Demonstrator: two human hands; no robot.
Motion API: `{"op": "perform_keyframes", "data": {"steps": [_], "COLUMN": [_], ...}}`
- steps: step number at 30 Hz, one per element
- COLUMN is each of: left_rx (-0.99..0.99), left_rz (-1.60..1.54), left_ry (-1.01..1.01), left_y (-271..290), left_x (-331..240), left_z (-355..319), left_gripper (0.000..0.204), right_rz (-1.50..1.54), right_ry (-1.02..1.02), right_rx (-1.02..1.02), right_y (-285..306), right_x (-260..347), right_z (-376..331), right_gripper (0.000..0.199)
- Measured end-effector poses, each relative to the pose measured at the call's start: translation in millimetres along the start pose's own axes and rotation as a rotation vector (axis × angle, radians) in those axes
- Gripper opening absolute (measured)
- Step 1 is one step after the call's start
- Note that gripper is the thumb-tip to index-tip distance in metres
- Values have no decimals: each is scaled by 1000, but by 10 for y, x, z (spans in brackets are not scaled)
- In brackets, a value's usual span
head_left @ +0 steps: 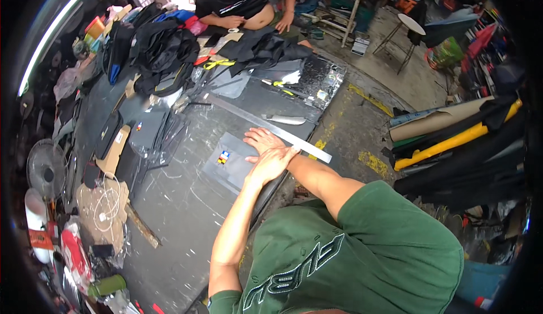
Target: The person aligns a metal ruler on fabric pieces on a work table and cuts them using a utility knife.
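Hands together, we lay our left hand [271, 166] across the right wrist, though we cannot tell whether it grips; our right hand [262, 140] spreads its fingers beside a grey patched sheet [233, 175]. That sheet lies flat on our dark worktop [175, 218], near a long metal ruler [263, 125].

Grey panel [233, 172] — blue, white, red, yellow patch [223, 158]; silver ruler [277, 132]; dark table [169, 206] — white-scratched.

Wide fisheye view from head height, down over the worktable [175, 206]
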State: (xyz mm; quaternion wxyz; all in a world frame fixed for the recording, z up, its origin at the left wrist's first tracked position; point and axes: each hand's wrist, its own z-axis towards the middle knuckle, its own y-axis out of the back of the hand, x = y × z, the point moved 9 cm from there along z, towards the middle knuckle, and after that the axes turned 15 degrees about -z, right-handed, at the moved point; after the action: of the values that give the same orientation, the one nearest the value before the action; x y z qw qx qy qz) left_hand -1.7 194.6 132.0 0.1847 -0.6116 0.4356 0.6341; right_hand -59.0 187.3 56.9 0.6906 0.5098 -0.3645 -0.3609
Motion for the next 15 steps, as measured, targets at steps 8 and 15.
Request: {"op": "perform_keyframes", "data": {"steps": [8,15], "left_rx": [99,-576], "left_rz": [181,443], "left_ry": [57,336], "left_y": [-174,1078], "left_x": [-517,602], "left_z": [-88,-903], "left_gripper": [76,47], "right_rz": [-30,-83], "right_ry": [60,14], "right_rx": [-1,-51], "right_y": [-189,-163], "right_x": [9,-156], "right_z": [86,124], "right_gripper": [73,73]}}
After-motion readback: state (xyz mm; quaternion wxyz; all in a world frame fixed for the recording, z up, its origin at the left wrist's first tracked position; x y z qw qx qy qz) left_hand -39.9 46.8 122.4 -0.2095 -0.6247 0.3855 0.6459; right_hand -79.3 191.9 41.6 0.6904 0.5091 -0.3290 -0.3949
